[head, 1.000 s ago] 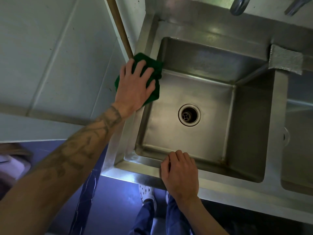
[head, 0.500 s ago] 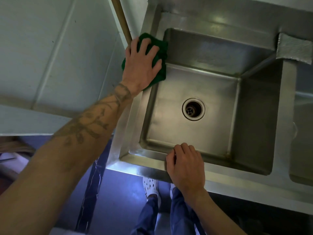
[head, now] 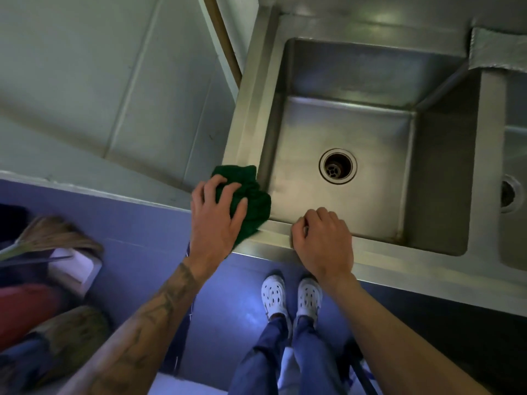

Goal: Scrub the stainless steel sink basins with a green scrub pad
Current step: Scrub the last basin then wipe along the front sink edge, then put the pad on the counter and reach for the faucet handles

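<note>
The green scrub pad [head: 251,195] lies bunched on the lower-left corner of the sink rim [head: 399,263], just left of frame centre. The left hand [head: 214,223] covers it, fingers and thumb curled over the pad and gripping it. Just right of the pad, not touching it, the right hand [head: 322,240] curls its fingers over the rim's front edge.

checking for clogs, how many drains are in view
2: one drain centred in the left basin, a second drain in the right basin, partly cut off at the frame edge.
</note>
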A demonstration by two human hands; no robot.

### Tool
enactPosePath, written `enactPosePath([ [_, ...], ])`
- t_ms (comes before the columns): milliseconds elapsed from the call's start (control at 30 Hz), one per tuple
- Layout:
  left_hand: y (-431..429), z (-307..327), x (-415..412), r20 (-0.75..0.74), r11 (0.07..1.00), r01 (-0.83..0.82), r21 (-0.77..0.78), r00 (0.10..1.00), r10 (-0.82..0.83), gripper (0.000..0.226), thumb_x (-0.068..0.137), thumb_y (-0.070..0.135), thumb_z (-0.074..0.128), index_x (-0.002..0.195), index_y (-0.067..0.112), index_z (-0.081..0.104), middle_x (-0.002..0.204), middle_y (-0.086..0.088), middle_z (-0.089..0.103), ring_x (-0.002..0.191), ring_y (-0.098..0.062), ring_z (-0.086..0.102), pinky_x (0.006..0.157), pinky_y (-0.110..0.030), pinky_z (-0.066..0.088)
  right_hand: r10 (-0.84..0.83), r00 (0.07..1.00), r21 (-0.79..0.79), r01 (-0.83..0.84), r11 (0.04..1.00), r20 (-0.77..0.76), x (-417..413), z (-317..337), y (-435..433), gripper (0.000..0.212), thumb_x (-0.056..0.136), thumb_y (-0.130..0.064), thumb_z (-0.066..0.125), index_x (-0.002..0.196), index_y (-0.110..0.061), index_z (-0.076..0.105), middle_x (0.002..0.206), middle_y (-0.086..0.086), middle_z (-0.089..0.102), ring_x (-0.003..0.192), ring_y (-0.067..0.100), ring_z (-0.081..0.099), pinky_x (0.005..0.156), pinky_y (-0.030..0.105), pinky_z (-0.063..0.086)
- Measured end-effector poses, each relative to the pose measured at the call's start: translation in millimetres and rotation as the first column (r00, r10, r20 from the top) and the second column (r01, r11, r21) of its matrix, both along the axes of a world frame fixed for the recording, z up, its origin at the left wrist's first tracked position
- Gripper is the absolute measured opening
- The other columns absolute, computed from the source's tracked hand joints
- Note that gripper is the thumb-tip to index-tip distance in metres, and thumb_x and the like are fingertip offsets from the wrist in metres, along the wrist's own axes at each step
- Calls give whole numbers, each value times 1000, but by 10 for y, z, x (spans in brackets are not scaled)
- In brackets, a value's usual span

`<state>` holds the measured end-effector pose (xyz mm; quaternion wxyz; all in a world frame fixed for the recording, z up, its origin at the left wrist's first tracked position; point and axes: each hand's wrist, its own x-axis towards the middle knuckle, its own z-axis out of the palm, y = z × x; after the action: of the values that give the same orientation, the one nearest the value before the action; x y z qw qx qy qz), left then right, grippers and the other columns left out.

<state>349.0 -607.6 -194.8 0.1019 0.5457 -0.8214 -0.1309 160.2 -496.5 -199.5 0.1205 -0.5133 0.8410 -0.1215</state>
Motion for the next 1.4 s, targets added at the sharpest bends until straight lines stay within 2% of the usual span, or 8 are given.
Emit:
enactPosePath([
  [267, 486, 118, -138, 61, 983, -186, -11, 981, 186, 30, 105, 31, 67, 127, 11, 70, 135, -18, 60, 120, -46, 54, 96, -60, 48, 29, 943, -150, 22, 988, 331, -126, 76, 222, 14, 95, -19, 65, 108, -13, 68, 105, 4, 64, 95, 29, 58, 89, 45, 44],
  [433, 890, 272, -412, 59, 996, 0, 84, 998, -5, 43, 108, 44, 49, 128, 13, 70, 123, -15, 65, 108, -40, 58, 91, -57, 49, 89, 907, -166, -22, 986, 412, -112, 299, 553, 28, 94, -23, 68, 121, -13, 64, 117, 3, 61, 104, 25, 57, 96, 40, 43],
  [733, 1392, 484, -971, -181, 888, 272, 372, 959, -219, 31, 104, 26, 68, 134, 18, 67, 122, -7, 61, 102, -23, 44, 90, -41, 40, -72, 852, -14, 93, 996, 519, -433, 676, 1215, 66, 89, -19, 69, 150, -13, 46, 142, 8, 50, 124, 29, 53, 107, 43, 44],
  [900, 1635, 726, -1274, -336, 727, 506, 465, 860, -383, 39, 98, 19, 77, 135, 16, 63, 124, -4, 59, 109, -22, 48, 97, -41, 43, -260, 838, 36, 277, 960, 479, -598, 945, 1807, 49, 94, -13, 66, 141, -18, 54, 133, 3, 62, 116, 27, 54, 100, 43, 45],
  [1067, 1988, 1017, -1784, -441, 378, 697, 609, 694, -570, 78, 91, 13, 84, 156, 16, 42, 126, -5, 54, 118, -17, 54, 108, -30, 43, -440, 807, -48, 496, 867, 394, -662, 1309, 2630, 41, 90, 1, 63, 126, -17, 66, 121, 0, 65, 107, 27, 57, 93, 38, 46],
  [1167, 2369, 1150, -2200, -434, 178, 780, 600, 504, -747, 45, 89, 12, 85, 129, 11, 64, 109, 0, 58, 107, -19, 56, 95, -29, 45, -562, 754, -96, 622, 777, 340, -682, 1536, 3227, 45, 88, 5, 65, 128, -15, 67, 117, 2, 65, 103, 28, 57, 92, 34, 45],
  [1233, 2701, 1269, -2452, -438, 100, 797, 596, 427, -791, 33, 91, 17, 84, 118, 13, 65, 106, -1, 59, 103, -21, 58, 93, -28, 46, -640, 701, -128, 700, 703, 314, -706, 1693, 3662, 51, 85, 9, 65, 132, -10, 65, 114, 8, 65, 101, 32, 59, 94, 38, 47],
  [1400, 3771, 1467, -3021, -464, -18, 868, 496, 247, -851, 32, 89, 29, 87, 104, 15, 63, 101, 3, 50, 91, -11, 52, 82, -15, 39, -795, 545, -176, 838, 516, 266, -733, 1992, 4790, 40, 87, 9, 68, 122, -8, 74, 111, 11, 63, 105, 34, 63, 100, 42, 50],
])
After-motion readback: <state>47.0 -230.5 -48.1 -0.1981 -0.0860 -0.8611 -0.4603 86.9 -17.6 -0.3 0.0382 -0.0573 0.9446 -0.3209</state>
